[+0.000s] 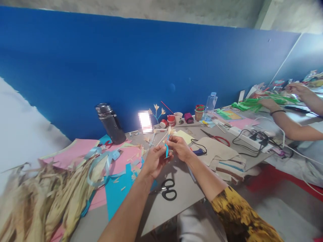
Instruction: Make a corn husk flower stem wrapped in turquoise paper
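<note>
A small pale flower (pixel 171 130) with a blue-wrapped stem (pixel 167 150) is held between my two hands above the table. My left hand (pixel 156 160) grips the lower blue stem, its thumb and fingers closed round it. Just under the petals, my right hand (pixel 179 147) pinches the stem. Black-handled scissors (pixel 169 189) lie on the table below my hands. Behind them stands a blue branching stem (pixel 157 118) with several pale flowers. Another pale flower (pixel 147 139) lies left of my fingers.
Dried husks (pixel 50 198), pink paper (pixel 75 153) and a dark flask (pixel 111 124) are at left. Red-handled scissors (pixel 219 138), cloth (pixel 214 151), a bottle (pixel 210 107) and a power strip (pixel 249 138) are at right. Another person's hands (pixel 271 105) are among green strips (pixel 249 103).
</note>
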Demonstrator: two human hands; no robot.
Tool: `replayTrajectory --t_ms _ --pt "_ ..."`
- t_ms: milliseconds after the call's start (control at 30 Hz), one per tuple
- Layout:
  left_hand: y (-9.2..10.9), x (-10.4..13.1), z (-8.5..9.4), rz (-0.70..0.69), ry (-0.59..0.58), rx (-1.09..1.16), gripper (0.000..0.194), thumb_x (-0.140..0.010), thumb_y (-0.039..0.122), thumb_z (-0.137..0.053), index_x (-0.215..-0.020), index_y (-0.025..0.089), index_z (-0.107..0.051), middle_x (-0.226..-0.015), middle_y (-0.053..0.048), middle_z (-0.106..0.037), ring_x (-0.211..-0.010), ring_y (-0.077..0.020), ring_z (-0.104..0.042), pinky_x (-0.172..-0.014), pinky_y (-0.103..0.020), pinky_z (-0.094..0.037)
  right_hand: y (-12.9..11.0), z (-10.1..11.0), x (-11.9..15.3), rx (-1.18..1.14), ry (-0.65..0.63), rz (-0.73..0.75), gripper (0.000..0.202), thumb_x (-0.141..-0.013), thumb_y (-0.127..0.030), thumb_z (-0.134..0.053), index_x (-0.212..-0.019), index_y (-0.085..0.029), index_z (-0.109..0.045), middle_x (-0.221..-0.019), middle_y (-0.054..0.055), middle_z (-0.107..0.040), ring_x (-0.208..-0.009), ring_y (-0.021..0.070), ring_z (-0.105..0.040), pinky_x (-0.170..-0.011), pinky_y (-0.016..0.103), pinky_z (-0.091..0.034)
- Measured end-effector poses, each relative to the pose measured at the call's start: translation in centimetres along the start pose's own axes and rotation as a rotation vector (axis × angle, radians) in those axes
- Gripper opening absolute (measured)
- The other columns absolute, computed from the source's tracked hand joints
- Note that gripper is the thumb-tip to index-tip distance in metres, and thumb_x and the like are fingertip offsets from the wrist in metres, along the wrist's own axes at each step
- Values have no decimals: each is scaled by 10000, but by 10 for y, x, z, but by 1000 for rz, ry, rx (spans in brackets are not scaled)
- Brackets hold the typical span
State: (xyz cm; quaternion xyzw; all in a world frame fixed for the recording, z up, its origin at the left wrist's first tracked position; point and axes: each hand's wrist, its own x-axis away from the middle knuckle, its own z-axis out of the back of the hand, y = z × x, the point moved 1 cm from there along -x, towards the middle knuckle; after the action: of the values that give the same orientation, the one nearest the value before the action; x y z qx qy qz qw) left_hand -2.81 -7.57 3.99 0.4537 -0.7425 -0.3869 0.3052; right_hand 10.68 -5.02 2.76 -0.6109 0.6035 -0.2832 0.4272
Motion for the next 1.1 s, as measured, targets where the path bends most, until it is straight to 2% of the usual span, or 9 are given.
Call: replayTrajectory --t_ms 67,233,300,367,467,633,833,967,1100 --pt "2 1 -1 -12 0 -3 335 -610 344 -876 -725 131 -646 -642 4 -606 -629 -112 -584 -730 -318 -553 2 1 -1 -44 -5 -20 377 -547 -375 -899 -683 -170 -615 -687 -21 -627 -588 98 -531 -569 230 -418" --pt "0 0 -4 -249 259 -184 310 -598 349 -861 -691 146 -647 -615 22 -615 -585 -97 -569 -647 -252 -518 2 1 0 105 -13 -10 345 -621 -431 -855 -689 -160 -652 -602 -27 -577 -528 84 -458 -505 218 -362" --pt "-1 -1 -4 -296 308 -254 310 -585 351 -863 -674 148 -647 -590 25 -611 -568 -100 -564 -622 -245 -508 1 0 1 184 0 33 334 -634 -438 -842 -670 -157 -666 -593 -20 -578 -539 97 -469 -510 230 -369" --pt "-2 -2 -2 -293 300 -266 313 -575 345 -869 -654 146 -641 -573 28 -601 -553 -97 -556 -619 -248 -509 -2 -1 3 223 16 71 322 -626 -436 -844 -671 -159 -686 -617 -11 -606 -570 115 -504 -531 245 -399" --pt "-1 -3 3 -162 187 -163 327 -570 346 -876 -667 137 -644 -607 7 -624 -586 -115 -591 -661 -277 -529 -4 -2 4 227 19 78 318 -609 -435 -852 -678 -160 -708 -634 -8 -628 -577 125 -534 -546 258 -436" --pt "3 -1 7 37 40 -17 329 -589 340 -877 -704 134 -648 -659 -14 -632 -648 -137 -620 -716 -326 -549 -4 0 5 141 -19 -35 357 -590 -444 -865 -744 -160 -714 -622 -8 -632 -546 136 -571 -531 273 -472" --pt "0 1 1 -190 219 -181 283 -605 338 -821 -646 153 -611 -685 7 -595 -682 -135 -588 -691 -302 -534 2 7 1 127 -19 -49 332 -605 -402 -866 -709 -153 -673 -636 -19 -615 -553 94 -515 -519 219 -398" --pt "-8 -3 0 -234 315 -227 239 -599 309 -786 -629 153 -607 -644 15 -581 -660 -129 -570 -697 -302 -522 9 15 -3 205 -11 -24 319 -631 -384 -851 -657 -156 -631 -573 -44 -560 -509 76 -442 -493 215 -334" --pt "-17 -7 -1 -230 349 -96 254 -558 279 -817 -637 151 -612 -653 5 -611 -661 -137 -600 -737 -336 -530 10 18 -3 251 11 15 312 -643 -396 -846 -663 -159 -645 -597 -31 -589 -524 84 -470 -507 223 -358"
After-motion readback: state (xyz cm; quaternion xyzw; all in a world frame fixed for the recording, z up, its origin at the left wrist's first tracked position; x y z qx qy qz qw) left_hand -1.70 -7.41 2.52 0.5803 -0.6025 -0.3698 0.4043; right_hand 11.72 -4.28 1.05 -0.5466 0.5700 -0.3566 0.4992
